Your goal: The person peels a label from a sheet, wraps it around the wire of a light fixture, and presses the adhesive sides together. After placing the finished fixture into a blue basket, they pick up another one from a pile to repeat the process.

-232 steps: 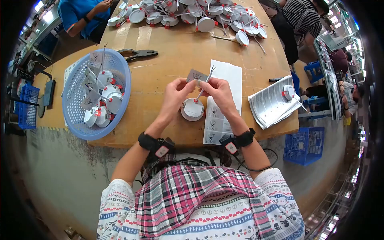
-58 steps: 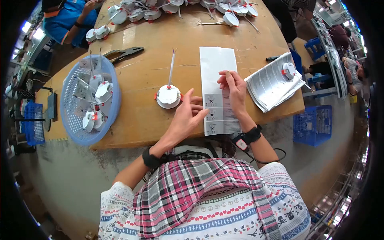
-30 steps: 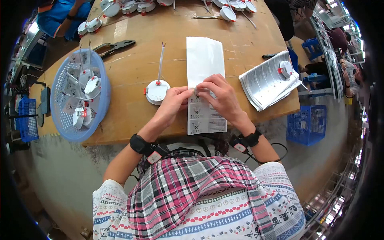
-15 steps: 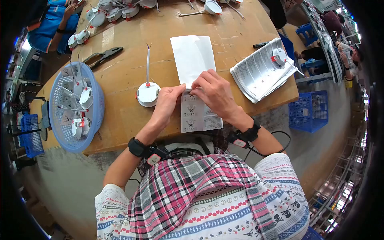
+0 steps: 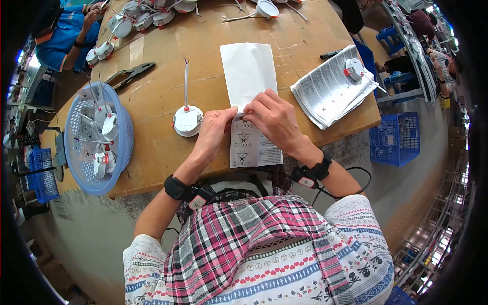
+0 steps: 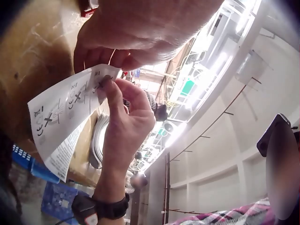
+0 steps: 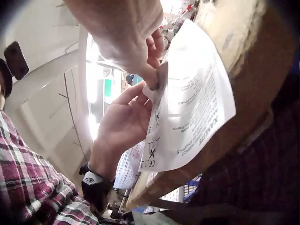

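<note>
A white sheet of printed labels [image 5: 246, 150] lies lengthwise before the person, its upper part blank. At the sheet's left edge the left hand [image 5: 212, 133] pinches it between thumb and fingers. Close beside it, the right hand [image 5: 277, 122] pinches the sheet near the top of the printed part, fingertips bent. In the left wrist view the sheet [image 6: 61, 112] is raised between both hands. The right wrist view shows the fine print [image 7: 197, 108] on it. A round white lamp [image 5: 187, 122] with an upright cable stands just left of the left hand.
A blue basket [image 5: 127, 145] with several lamps is at the left, pliers [image 5: 133, 74] behind it. At the right, a stack of printed sheets [image 5: 325, 101] bears one lamp [image 5: 354, 69], a black marker [image 5: 330, 54] beside it. More lamps [image 5: 144, 19] lie at the far edge.
Since the separated hands of about two seconds ago, both have come together on the sheet and pinch it. Over the last half second they have barely moved.
</note>
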Tool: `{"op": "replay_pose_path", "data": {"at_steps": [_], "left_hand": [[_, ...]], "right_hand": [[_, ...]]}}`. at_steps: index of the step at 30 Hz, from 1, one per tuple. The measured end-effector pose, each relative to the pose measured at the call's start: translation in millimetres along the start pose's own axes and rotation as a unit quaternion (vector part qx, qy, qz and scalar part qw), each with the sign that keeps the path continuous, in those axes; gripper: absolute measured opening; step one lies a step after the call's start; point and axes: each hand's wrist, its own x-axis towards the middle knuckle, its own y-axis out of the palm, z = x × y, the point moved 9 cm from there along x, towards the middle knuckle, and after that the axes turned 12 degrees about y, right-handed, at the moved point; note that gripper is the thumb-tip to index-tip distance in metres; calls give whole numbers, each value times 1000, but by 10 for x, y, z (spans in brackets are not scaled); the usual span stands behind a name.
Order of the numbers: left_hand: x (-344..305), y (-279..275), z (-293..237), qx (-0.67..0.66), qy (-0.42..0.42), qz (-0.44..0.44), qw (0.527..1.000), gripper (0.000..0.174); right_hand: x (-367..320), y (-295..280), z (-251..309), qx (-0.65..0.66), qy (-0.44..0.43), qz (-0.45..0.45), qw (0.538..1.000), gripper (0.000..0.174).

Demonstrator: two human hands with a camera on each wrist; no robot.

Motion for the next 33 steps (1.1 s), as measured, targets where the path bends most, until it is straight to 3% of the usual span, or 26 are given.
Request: {"op": "replay_pose_path", "data": {"at_steps": [15,33], "left_hand": [[25,0,11,10,-10,3,1000,29],[22,102,-9,-51,-36,2,998,29]], "right_hand": [[29,-6,1,-16,-6,46,999,20],[-129,-177,-6,-7,-60,-103,993,16]]}}
